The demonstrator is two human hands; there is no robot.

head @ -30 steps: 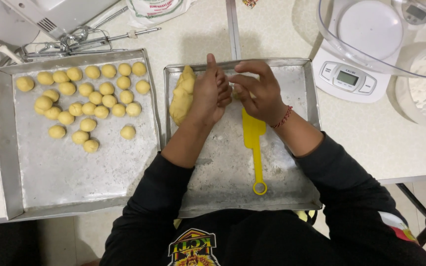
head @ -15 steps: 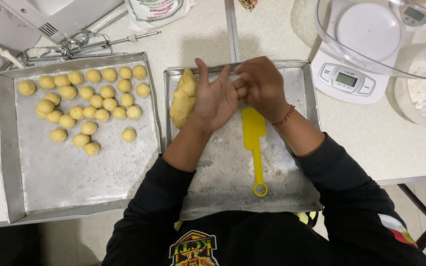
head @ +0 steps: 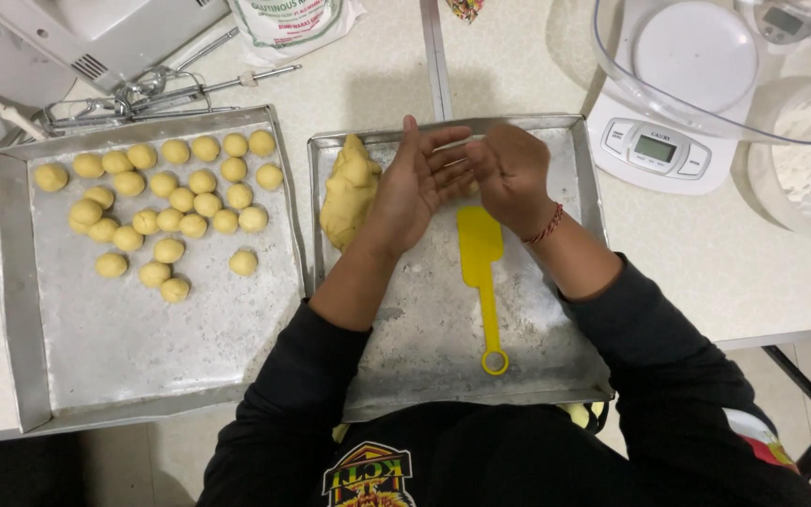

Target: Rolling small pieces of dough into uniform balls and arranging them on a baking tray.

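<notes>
A small piece of dough is apparently being rolled between the two hands over the right tray [head: 582, 178], the left hand [head: 415, 188] being held flat and open and the right hand [head: 509, 169] being cupped against it, the piece itself being hidden. Setting it down is judged to call for a free spot on the left tray [head: 11, 310]. Being counted: two trays, roughly thirty balls [head: 171, 221], one dough lump [head: 347, 197], one yellow spatula [head: 481, 253].

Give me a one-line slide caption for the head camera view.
Left hand and right hand pressed together over a floured tray, dough lump beside them.
</notes>
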